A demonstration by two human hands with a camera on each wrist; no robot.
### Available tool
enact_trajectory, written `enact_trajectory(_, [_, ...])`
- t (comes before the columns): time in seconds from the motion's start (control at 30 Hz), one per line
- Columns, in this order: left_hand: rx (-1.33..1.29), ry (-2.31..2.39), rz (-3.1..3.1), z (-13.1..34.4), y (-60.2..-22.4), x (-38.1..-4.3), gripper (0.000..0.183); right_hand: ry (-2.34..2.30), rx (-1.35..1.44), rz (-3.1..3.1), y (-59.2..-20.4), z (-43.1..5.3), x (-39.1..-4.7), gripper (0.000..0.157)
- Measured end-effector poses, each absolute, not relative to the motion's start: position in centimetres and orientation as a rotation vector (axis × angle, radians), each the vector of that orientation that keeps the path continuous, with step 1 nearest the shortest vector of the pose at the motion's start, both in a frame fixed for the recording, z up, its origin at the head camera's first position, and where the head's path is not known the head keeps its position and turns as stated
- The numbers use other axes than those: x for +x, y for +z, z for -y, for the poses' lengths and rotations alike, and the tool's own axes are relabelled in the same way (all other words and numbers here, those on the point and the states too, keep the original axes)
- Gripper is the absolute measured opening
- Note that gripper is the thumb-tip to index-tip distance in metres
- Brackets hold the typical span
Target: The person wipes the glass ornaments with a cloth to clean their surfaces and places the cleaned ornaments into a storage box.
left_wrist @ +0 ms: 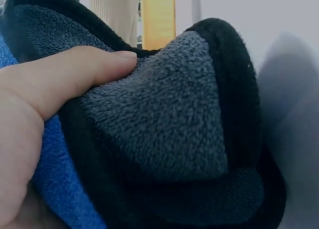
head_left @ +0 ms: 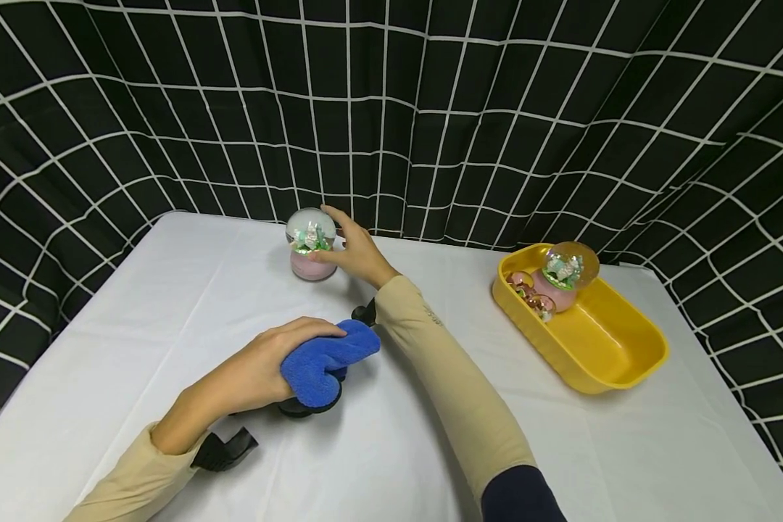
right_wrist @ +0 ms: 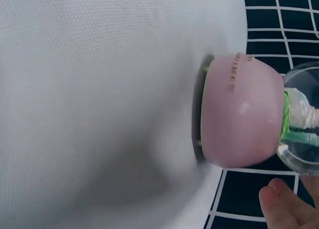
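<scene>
My left hand [head_left: 267, 359] grips a folded microfiber cloth [head_left: 329, 355], blue on one face. In the left wrist view the cloth's other face [left_wrist: 164, 109] is grey with black edging, and the thumb [left_wrist: 94, 72] presses on it. Toward the back of the table stands a snow globe [head_left: 311, 243] upright, with a clear dome and a pink base [right_wrist: 241, 112]. My right hand [head_left: 362, 254] is at its right side, the thumb overlapping the front and a finger beside the dome. In the right wrist view fingertips [right_wrist: 281, 201] are spread near the dome, apart from the base.
A yellow plastic tub [head_left: 616, 337] is on the right of the white-covered table [head_left: 378, 449]. In it another snow globe [head_left: 566, 275] leans tilted, beside several small clear-domed pieces [head_left: 536, 299]. Black cloth with a white grid [head_left: 391, 109] hangs behind the table.
</scene>
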State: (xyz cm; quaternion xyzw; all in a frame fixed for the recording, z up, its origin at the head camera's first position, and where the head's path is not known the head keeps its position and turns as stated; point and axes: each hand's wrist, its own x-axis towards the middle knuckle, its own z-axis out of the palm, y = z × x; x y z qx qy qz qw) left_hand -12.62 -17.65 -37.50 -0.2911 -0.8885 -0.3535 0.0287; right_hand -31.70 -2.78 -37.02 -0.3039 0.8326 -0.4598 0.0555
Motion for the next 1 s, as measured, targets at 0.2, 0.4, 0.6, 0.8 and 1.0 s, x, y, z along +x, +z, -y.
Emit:
enact_trajectory(0.2, [-0.895, -1.086, 2.740, 17.5, -37.5, -12.4, 0.062, -1.346, -0.968, -2.572, -37.2, 3.1, -31.7, 0.082])
enact_trajectory(0.4, [-0.890, -1.063, 2.732, 17.2, -37.5, -12.3, 0.062, -1.272, -0.970, -2.658, -37.1, 2.6, -31.1, 0.079])
enact_trajectory(0.6, [-0.886, -1.056, 2.738, 17.1, -37.5, -12.3, 0.062, -1.290, -0.929, -2.654, -36.9, 1.4, -30.4, 0.082])
enact_trajectory(0.8, [-0.872, -1.044, 2.751, 17.1, -37.6, -12.3, 0.062, -1.305, -0.922, -2.656, -37.1, -0.2, -29.8, 0.081])
enact_trajectory(1.0, [-0.848, -1.044, 2.773, 17.2, -37.7, -12.3, 0.061, -1.396, -0.926, -2.559, -37.1, -1.6, -29.1, 0.082])
